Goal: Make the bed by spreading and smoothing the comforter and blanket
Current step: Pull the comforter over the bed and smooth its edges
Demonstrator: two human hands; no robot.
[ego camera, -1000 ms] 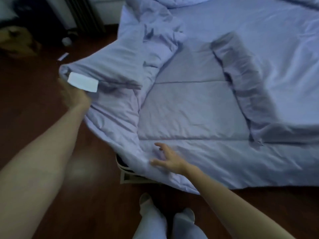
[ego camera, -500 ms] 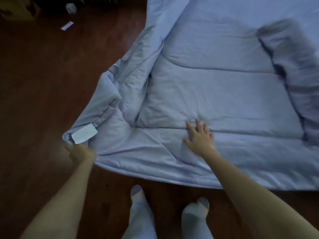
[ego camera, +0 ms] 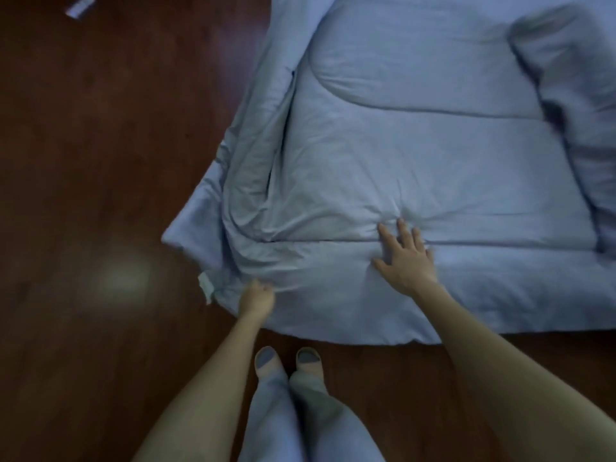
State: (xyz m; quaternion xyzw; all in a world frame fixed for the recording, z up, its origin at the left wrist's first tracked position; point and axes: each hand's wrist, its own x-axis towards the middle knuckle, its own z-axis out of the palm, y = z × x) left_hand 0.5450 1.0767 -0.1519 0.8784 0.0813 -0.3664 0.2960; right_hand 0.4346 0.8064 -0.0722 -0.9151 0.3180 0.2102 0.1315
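Head view, looking down at the foot of the bed. Light blue quilted comforter [ego camera: 416,155] covers the bed and hangs over the near edge, close to the dark wooden floor [ego camera: 100,161]. No separate blanket can be told apart.

Left hand [ego camera: 256,296]: fingers curled into the fabric, gripping a pinch of comforter just inside its near-left corner. White care label [ego camera: 206,288] hangs at that corner, just left of the hand.

Right hand [ego camera: 405,258]: flat on the comforter, fingers [ego camera: 403,228] straight and spread wide, tips on a stitched seam, pressing down and holding nothing. Creases radiate from under the fingertips.

Slack noted:
- bunched ridge [ego camera: 260,161] along the left side, long axis running from the gripped corner away from the person toward the head of the bed. It starts just above the left hand, which is the nearer one.
- turned-back flap [ego camera: 573,95] at far right, well apart from the right hand, which is the nearer of the two.

Judgement: step in hand is flattening the left corner. The ridge should open by pulling leftward, across its long axis, with the right palm as anchor. The flap is not yet dealt with.

Person's socked feet [ego camera: 266,358] stand just short of the hanging edge.
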